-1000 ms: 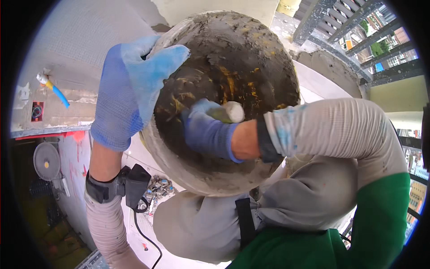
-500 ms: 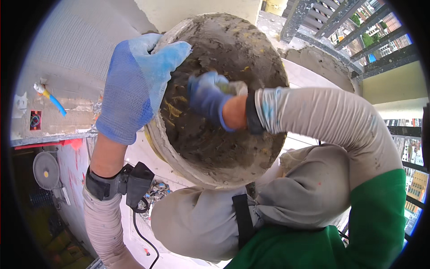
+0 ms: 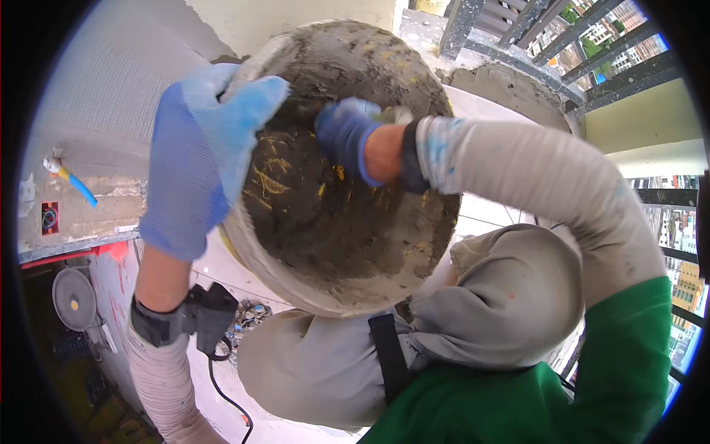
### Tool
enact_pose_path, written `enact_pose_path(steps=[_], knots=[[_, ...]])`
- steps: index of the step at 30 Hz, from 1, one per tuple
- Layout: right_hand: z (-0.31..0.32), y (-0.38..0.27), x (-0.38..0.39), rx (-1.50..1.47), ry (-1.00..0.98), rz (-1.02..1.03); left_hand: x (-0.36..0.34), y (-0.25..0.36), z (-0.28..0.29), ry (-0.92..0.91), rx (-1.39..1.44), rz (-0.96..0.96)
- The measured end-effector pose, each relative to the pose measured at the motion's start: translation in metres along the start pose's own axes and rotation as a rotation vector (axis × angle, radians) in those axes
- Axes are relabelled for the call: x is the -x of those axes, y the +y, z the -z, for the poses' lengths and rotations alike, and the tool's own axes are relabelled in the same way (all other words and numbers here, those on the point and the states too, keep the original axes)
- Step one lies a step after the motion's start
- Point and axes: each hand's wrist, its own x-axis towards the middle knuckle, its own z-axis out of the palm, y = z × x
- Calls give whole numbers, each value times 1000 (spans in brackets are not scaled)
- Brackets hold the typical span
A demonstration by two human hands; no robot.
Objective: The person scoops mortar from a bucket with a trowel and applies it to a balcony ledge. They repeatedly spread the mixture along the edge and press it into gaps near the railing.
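A large round bucket (image 3: 255, 259), its rim crusted with dried cement, stands tilted in front of my knees. Grey-brown mortar (image 3: 347, 229) coats its inside, with yellow scrape marks showing through. My left hand (image 3: 196, 155), in a blue knit work glove, is closed over the bucket's left rim, thumb on the inner side. Inside the bucket, my gloved right hand (image 3: 349, 140) is closed round a tool, and a pale handle end (image 3: 397, 115) sticks out beside the wrist. Motion blur and the hand itself hide the tool's working end.
Dark metal railings (image 3: 518, 37) run along the upper right and right side. A wall at left carries a blue-and-yellow pipe stub (image 3: 78, 186) and a red electrical box (image 3: 50, 217). Rubble (image 3: 248, 317) lies on the floor by my left knee; a cable (image 3: 222, 396) hangs from my left wrist.
The bucket and my left hand have shifted slightly left in view. My right hand has moved up toward the bucket's far side, and more yellow scrape marks show below it.
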Motion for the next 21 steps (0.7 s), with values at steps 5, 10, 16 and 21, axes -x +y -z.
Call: enact_pose_path(steps=[5,10,16,21], knots=[[-21,-77,19,-146,-226,124,3,-9,10,-55,-40,-125],[-25,-13,44,-225,280,284,11,2,13,-55,-27,115],[-49,-1,11,-321,-37,58,16,6,-4,14,39,12],[-86,-26,27,-648,-15,329,12,6,-2,-36,43,138]])
